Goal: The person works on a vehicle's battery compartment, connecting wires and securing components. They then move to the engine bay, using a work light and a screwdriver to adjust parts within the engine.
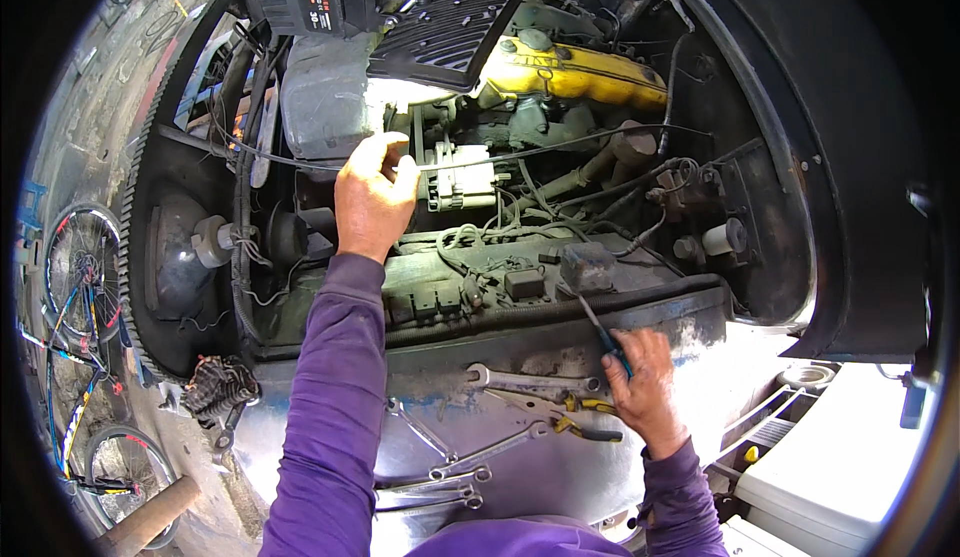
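My left hand [375,197] is raised over the engine bay, fingers curled and thumb pressed in around a thin black cable [560,144]. That cable runs on to both sides of the hand, passing above a silver alternator [462,179]. Over the front edge of the bay, my right hand [648,387] grips a screwdriver with a dark teal handle [613,350]. Its shaft points away from me toward a dusty box-shaped part [588,267], beside several small relays [425,305]. Whether the tip touches anything is too small to tell.
Several wrenches [530,379] and yellow-and-black pliers [588,430] lie on the front panel. A yellow valve cover [570,72], a black lamp panel [450,32] and a battery-like box [320,2] are farther back. Bicycles [85,267] stand left; a white container [830,457] is at right.
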`<action>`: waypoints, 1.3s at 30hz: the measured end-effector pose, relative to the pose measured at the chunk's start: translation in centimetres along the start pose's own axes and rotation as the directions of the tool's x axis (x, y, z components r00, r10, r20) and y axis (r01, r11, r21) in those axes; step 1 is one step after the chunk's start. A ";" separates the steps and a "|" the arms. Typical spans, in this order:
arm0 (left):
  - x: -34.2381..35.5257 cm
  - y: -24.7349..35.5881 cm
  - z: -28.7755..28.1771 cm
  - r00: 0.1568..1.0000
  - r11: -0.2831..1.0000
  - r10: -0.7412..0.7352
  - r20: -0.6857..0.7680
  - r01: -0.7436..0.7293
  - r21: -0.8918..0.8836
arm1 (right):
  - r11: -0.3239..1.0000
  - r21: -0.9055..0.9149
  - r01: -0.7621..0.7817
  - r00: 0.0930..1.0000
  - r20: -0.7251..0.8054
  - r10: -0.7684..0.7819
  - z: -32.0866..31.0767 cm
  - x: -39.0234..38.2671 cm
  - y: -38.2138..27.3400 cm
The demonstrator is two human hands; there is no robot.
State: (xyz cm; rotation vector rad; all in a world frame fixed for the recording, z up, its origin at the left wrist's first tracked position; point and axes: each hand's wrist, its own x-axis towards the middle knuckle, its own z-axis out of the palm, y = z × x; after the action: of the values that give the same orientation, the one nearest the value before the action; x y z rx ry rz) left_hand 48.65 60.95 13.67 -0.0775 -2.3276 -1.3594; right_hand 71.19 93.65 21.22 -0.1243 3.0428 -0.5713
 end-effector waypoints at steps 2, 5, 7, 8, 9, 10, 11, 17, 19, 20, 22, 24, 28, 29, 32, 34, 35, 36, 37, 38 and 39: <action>0.0 0.2 0.0 1.000 1.000 -0.009 0.005 0.009 0.000 | 0.999 0.023 0.049 0.998 0.027 -0.049 0.0 -1.4 -0.1; 0.1 0.3 -0.1 1.000 1.000 -0.004 0.004 0.004 0.002 | 0.998 0.060 0.020 0.999 0.046 -0.023 -0.4 -3.3 -0.2; 0.2 0.3 -0.1 0.999 0.999 -0.034 0.021 0.034 0.009 | 0.998 0.067 -0.022 0.998 0.053 0.018 -0.7 -4.6 -0.3; 0.2 0.3 -0.1 1.000 1.000 -0.025 0.015 0.025 -0.002 | 0.997 0.065 -0.043 0.997 0.066 0.039 -1.0 -5.3 -0.2; 0.3 0.1 -0.1 1.000 1.000 0.012 -0.002 -0.012 -0.012 | 0.995 0.061 -0.074 0.994 0.085 0.069 -1.3 -5.9 -0.1; 0.3 0.0 0.0 1.000 0.999 0.028 -0.010 -0.028 -0.017 | 0.995 0.054 -0.089 0.989 0.124 0.082 -1.7 -6.3 0.1; 0.3 -0.1 0.0 0.999 0.999 0.035 -0.009 -0.035 -0.025 | 0.997 0.047 -0.067 0.993 0.104 0.062 -2.1 -6.6 0.3; 0.4 -0.5 0.3 1.000 0.999 0.003 0.011 -0.002 -0.039 | 0.996 0.056 -0.069 0.996 -0.051 0.072 -4.1 -4.8 -0.9; 0.4 -0.4 0.2 1.000 0.999 -0.002 0.014 0.002 -0.042 | 0.999 0.032 0.024 0.999 -0.046 -0.023 -3.8 -3.8 -2.7; 0.3 -0.3 0.1 1.000 0.999 0.006 0.010 -0.006 -0.036 | 0.997 0.027 0.066 0.998 -0.006 -0.066 -3.6 -3.5 -3.7; 0.4 -0.1 -0.1 1.000 1.000 -0.006 0.009 0.006 -0.021 | 0.993 0.021 0.115 0.992 0.051 -0.116 -3.2 -3.3 -5.4; 0.6 0.0 -0.1 1.000 0.999 0.019 -0.009 -0.019 -0.035 | 0.998 0.013 0.068 0.993 0.093 -0.069 -3.2 -3.2 -6.1; 0.7 -0.1 -0.1 0.999 0.996 0.013 -0.044 -0.016 -0.082 | 0.998 -0.058 0.028 0.989 0.147 -0.019 -3.3 -3.8 -6.3; 0.7 -0.1 -0.1 0.999 0.997 0.000 -0.043 -0.003 -0.073 | 0.996 -0.089 0.020 0.988 0.157 -0.006 -3.1 -4.1 -6.4; 0.8 -0.2 -0.2 0.999 0.997 -0.023 -0.033 0.021 -0.075 | 0.987 0.003 0.161 0.959 0.236 -0.157 -1.5 -5.4 -7.9; 0.8 -0.2 -0.2 0.999 0.998 -0.030 -0.020 0.029 -0.060 | 0.971 -0.007 0.239 0.921 0.319 -0.224 -0.1 -6.4 -9.4; 0.7 -0.2 -0.2 0.999 0.997 -0.025 -0.026 0.023 -0.068 | 0.963 0.022 0.267 0.925 0.274 -0.263 0.7 -6.9 -10.2; 0.8 -0.2 -0.1 0.999 0.997 -0.028 -0.029 0.026 -0.072 | 0.959 0.026 0.284 0.922 0.268 -0.280 1.3 -7.1 -10.9; 0.8 -0.2 -0.1 0.999 0.996 -0.037 -0.027 0.035 -0.076 | 0.953 0.031 0.300 0.918 0.262 -0.297 1.8 -7.3 -11.4; 0.7 -0.3 -0.1 0.999 0.997 -0.021 -0.039 0.017 -0.082 | 0.947 0.012 0.322 0.913 0.262 -0.314 2.3 -7.4 -11.8; 0.7 -0.3 -0.1 0.999 0.996 -0.007 -0.048 0.003 -0.088 | 0.938 -0.008 0.345 0.907 0.261 -0.331 2.7 -7.4 -12.1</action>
State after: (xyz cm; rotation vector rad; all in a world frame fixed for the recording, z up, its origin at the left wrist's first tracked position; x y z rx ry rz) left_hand 47.95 60.59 13.70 -0.0644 -2.2295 -1.4502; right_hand 79.56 82.07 23.34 -0.6848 2.7951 -0.4449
